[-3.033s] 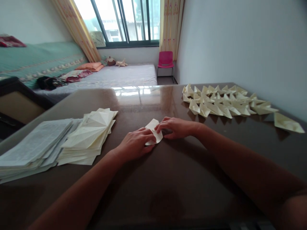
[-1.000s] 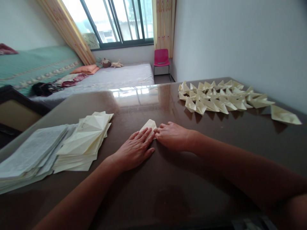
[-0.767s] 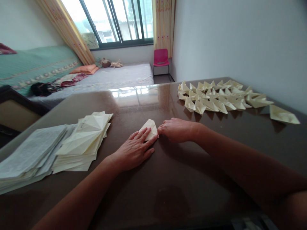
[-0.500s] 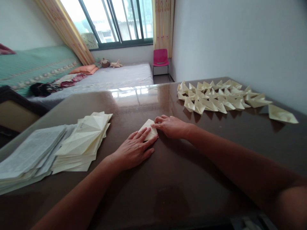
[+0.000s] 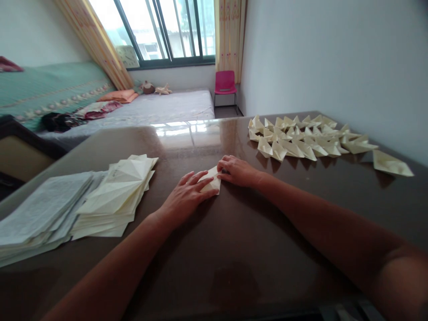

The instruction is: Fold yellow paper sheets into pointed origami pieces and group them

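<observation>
A small cream folded paper lies on the dark glossy table in front of me. My left hand rests flat on its left part, fingers stretched out and pressing it down. At the paper's far right corner my right hand has its fingers curled and pinched on the edge. Much of the paper is hidden under both hands.
A stack of creased cream sheets sits left of my hands, beside a pile of printed pages. Several finished paper boats cover the table's far right; one boat lies apart. A bed and a pink chair stand beyond.
My right hand slid from the paper's near right side up to its far corner. The left hand stayed flat on the paper. The view tilted slightly.
</observation>
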The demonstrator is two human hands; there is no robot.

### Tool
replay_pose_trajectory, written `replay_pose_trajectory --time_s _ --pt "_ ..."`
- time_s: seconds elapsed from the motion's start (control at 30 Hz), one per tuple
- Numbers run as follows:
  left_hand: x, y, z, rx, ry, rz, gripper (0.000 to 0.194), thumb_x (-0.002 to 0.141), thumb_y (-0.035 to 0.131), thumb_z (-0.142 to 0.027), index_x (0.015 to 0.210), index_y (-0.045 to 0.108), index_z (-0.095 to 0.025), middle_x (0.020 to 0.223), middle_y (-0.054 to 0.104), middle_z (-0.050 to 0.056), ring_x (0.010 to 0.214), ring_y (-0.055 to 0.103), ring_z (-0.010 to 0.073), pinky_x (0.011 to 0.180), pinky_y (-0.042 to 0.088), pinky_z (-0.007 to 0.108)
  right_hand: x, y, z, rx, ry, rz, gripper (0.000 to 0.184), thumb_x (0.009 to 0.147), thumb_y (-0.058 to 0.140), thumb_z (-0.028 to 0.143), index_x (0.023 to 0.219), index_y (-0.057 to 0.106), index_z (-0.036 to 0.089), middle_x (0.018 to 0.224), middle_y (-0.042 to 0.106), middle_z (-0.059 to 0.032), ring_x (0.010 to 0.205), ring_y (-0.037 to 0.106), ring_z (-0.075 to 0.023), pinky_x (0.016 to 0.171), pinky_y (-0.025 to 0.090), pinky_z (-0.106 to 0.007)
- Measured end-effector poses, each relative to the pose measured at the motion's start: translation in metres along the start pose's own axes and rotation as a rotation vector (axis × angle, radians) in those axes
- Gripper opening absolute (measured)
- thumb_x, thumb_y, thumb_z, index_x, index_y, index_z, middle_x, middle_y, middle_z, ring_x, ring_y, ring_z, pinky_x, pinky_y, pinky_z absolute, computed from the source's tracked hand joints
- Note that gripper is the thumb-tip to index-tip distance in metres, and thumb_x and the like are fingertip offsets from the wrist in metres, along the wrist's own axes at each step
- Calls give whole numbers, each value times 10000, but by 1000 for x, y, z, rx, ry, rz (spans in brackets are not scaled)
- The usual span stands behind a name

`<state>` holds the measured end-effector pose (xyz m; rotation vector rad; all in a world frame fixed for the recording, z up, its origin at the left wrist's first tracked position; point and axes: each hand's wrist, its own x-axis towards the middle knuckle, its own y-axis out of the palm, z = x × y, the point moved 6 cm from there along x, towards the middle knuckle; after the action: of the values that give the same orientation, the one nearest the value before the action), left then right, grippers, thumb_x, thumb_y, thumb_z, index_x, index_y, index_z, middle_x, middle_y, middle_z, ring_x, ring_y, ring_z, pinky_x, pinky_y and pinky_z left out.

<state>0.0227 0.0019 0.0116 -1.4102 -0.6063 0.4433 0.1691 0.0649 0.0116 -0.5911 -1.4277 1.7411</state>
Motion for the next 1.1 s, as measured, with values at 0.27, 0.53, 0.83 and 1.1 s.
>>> replay_pose_trajectory --time_s 0.27,0.53,0.83,1.1 --pt "-1 -6 -8 -88 -40 -33 363 927 417 -169 1216 606 -281 1438 442 47 1189 520 224 977 478 371 -6 -6 -2 -92 133 288 304 850 541 461 928 694 211 884 702 -72 769 631 -188 588 364 -245" --pt "0 -4 -10 -21 -19 -45 292 946 447 -309 1170 614 -223 1219 637 50 1135 570 220 947 508 367 -13 2 33 55 38 454 295 866 478 325 795 717 166 749 720 -73 635 633 -159 563 377 -230" --pt "0 -1 -7 -29 -1 -62 301 962 401 -286 1155 628 -243 1249 629 41 1191 542 216 943 510 366 -1 -5 -5 37 198 142 249 875 500 354 933 683 196 930 719 -62 784 637 -159 633 391 -222" --pt "1 0 -8 0 10 -70 274 953 430 -264 1159 610 -244 1252 621 35 1206 518 215 978 467 387 1 6 -11 350 259 210 271 806 614 389 820 686 127 712 674 -25 629 559 -115 519 361 -195"
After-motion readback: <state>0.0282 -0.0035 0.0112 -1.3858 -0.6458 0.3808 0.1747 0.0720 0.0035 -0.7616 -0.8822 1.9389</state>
